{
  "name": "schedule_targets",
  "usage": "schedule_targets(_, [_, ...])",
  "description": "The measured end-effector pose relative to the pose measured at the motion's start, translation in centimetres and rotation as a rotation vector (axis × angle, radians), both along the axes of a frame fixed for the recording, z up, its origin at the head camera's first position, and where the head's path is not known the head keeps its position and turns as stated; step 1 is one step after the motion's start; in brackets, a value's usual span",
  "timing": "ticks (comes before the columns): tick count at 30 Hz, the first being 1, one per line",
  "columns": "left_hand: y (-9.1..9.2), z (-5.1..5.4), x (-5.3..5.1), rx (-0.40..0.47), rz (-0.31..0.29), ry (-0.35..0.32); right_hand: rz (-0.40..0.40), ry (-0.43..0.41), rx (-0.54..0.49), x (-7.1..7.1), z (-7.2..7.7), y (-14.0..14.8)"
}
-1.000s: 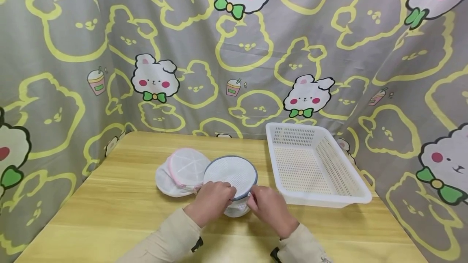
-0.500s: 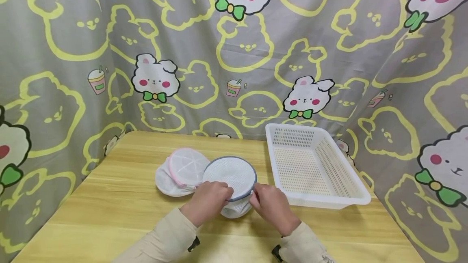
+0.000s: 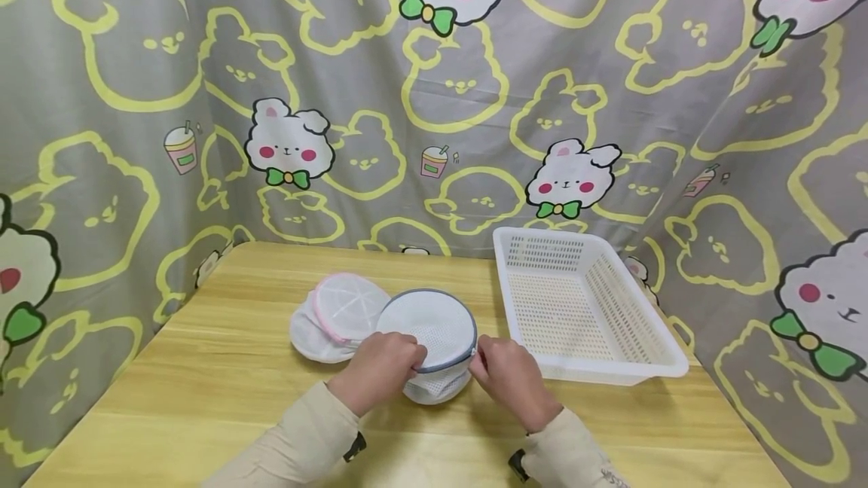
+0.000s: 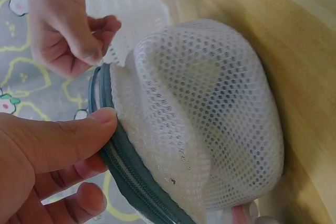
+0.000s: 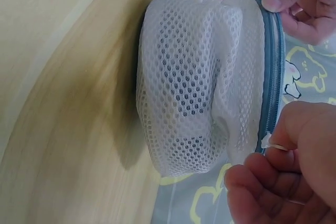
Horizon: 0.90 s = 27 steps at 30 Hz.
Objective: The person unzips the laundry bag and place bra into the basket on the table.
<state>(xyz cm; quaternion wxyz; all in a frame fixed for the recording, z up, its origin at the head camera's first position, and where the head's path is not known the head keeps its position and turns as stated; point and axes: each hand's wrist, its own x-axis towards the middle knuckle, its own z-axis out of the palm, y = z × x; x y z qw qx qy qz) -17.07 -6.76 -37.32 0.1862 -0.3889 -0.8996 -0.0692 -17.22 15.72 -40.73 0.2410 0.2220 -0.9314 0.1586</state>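
Note:
A white mesh laundry bag [image 3: 434, 322] with a blue zippered rim stands on the wooden table, its round top facing up. My left hand [image 3: 381, 369] pinches that rim [image 4: 123, 153] between thumb and fingers at the near left. On the near right side, my right hand [image 3: 510, 379] pinches the small white zipper pull [image 5: 266, 141], as the right wrist view shows. Below the rim, the mesh wall is creased and bulges. Left of it lies a pink-rimmed mesh bag [image 3: 349, 306] on top of another white bag [image 3: 308, 333]; my left hand partly hides them.
A white plastic basket [image 3: 654, 315] with slotted walls stands at the right, close beside the blue-rimmed bag. Behind the wooden table [image 3: 224, 367] hangs a grey curtain [image 3: 380, 59] with cartoon figures, which also closes off both sides.
My right hand has moved slightly right along the blue rim with the zipper pull. My left hand has shifted a little to the left, still gripping the rim.

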Motion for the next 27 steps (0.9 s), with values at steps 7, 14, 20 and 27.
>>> schedule_targets(7, [-0.3,0.1,-0.1,0.008,-0.011,-0.029,0.008,0.010,-0.029,-0.2,-0.2,0.2])
schedule_targets(14, [-1.0,0.4,-0.1,-0.011,0.030,-0.106,0.002,-0.002,-0.034,-0.3,-0.2,0.2])
schedule_targets(20, [-1.4,0.8,-0.1,-0.042,0.085,-0.117,0.015,-0.006,-0.035,-0.4,-0.2,0.0])
schedule_targets(27, [-1.1,1.1,0.1,-0.069,0.127,-0.161,0.032,-0.028,-0.023,0.0,0.0,-0.3])
